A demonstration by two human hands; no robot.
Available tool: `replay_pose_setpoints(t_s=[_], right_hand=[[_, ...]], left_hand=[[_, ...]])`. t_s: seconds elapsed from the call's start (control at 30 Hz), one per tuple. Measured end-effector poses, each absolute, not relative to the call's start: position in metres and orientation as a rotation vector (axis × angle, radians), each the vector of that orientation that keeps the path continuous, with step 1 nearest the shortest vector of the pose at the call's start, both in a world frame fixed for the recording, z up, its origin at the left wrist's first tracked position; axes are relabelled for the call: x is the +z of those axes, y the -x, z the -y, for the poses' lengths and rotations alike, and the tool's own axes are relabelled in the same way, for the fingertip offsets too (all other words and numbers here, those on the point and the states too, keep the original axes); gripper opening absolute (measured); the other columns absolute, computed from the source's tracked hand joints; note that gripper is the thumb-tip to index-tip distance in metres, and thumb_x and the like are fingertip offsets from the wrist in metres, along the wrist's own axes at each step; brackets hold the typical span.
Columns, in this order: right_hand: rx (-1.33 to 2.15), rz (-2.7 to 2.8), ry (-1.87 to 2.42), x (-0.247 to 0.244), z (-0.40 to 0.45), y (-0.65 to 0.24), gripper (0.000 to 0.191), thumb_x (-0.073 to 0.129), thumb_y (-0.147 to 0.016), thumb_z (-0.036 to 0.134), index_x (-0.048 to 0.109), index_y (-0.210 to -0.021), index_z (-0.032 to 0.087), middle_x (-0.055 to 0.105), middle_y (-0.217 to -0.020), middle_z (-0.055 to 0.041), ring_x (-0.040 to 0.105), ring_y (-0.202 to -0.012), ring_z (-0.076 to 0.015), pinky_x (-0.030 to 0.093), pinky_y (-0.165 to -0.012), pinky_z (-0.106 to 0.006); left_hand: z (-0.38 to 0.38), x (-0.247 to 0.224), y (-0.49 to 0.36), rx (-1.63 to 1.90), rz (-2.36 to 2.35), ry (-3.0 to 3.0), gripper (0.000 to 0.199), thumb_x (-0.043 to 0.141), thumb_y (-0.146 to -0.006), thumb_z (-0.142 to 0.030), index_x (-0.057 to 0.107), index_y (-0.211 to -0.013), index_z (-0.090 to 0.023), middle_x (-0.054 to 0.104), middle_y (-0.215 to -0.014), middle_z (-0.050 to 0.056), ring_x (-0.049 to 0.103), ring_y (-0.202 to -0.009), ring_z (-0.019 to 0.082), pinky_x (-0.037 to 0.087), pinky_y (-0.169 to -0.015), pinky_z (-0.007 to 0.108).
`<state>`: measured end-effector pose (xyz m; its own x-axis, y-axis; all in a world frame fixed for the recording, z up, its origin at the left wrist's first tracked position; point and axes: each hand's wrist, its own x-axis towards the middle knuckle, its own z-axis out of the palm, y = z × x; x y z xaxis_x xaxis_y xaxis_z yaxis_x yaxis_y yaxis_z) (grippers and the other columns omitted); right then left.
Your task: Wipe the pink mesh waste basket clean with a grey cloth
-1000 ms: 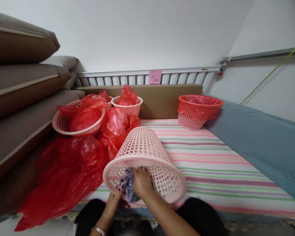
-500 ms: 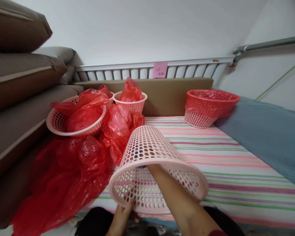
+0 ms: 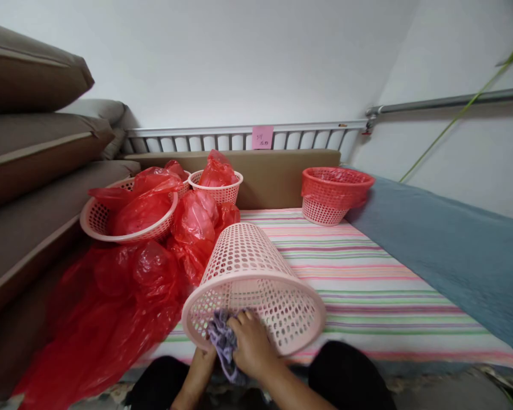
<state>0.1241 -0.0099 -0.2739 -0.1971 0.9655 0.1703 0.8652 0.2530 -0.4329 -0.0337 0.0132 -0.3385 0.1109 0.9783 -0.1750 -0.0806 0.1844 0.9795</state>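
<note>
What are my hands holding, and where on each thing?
Your right hand grips a bunched purple-gray cloth by its side; your left hand is at the lower left rim of the tipped pink basket, its exact grip hidden.

Right of the tipped pale-pink perforated plastic basket [image 3: 250,256], the white striped cloth [image 3: 367,290] lies open for a hand; left of the basket, crumpled translucent red plastic bags [image 3: 123,302] block the way.

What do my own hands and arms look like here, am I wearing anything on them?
Your left hand and right hand are both bare, without gloves. No sleeve shows on either forearm. Fingernails are too blurred to describe.
</note>
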Motion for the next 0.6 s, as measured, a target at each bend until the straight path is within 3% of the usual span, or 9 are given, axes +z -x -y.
replay_pose_setpoints(t_s=[0.13,0.23,0.33,0.47,0.6], right_hand=[[0.351,2.103,1.752,-0.277,0.031,-0.123,0.04,0.05,-0.059,0.013,0.061,-0.096,0.024,0.059,-0.101,-0.0056,0.047,-0.098,-0.0246,0.034,-0.088,-0.036],[0.354,2.117,1.758,-0.274,0.026,-0.123,0.04,0.049,-0.061,0.013,0.061,-0.098,0.024,0.059,-0.101,-0.0061,0.048,-0.099,-0.025,0.034,-0.089,-0.037],[0.317,2.165,1.743,-0.271,0.015,-0.124,0.041,0.051,-0.061,0.014,0.061,-0.1,0.023,0.06,-0.104,-0.0074,0.049,-0.102,-0.0267,0.034,-0.092,-0.039],[0.227,2.129,1.772,-0.269,-0.017,-0.124,0.043,0.05,-0.064,0.012,0.062,-0.105,0.02,0.062,-0.103,-0.0105,0.052,-0.102,-0.0289,0.037,-0.091,-0.043],[0.32,1.838,1.735,-0.267,-0.07,-0.125,0.058,0.052,-0.071,0.011,0.05,-0.128,0.02,0.051,-0.133,-0.0119,0.039,-0.127,-0.0296,0.03,-0.103,-0.045]], left_hand=[[-0.005,-0.33,0.036,1.077,-1.148,-1.067,0.055,0.073,-0.056,-0.048,0.069,-0.097,-0.012,0.069,-0.112,0.017,0.049,-0.123,0.04,0.027,-0.111,0.051],[-0.01,-0.32,0.044,1.123,-1.167,-1.048,0.061,0.073,-0.058,-0.053,0.067,-0.104,-0.013,0.067,-0.118,0.017,0.045,-0.127,0.038,0.028,-0.111,0.049],[-0.02,-0.31,0.054,1.159,-1.168,-1.041,0.074,0.074,-0.053,-0.061,0.065,-0.109,-0.013,0.064,-0.123,0.017,0.045,-0.128,0.037,0.032,-0.11,0.049],[-0.024,-0.306,0.061,1.126,-1.219,-1.045,0.071,0.075,-0.053,-0.061,0.066,-0.11,-0.019,0.065,-0.122,0.013,0.053,-0.12,0.039,0.043,-0.1,0.052],[-0.021,-0.312,0.06,1.04,-1.234,-1.055,0.079,0.071,-0.058,-0.065,0.059,-0.12,-0.019,0.066,-0.12,0.015,0.066,-0.099,0.039,0.056,-0.081,0.053]])
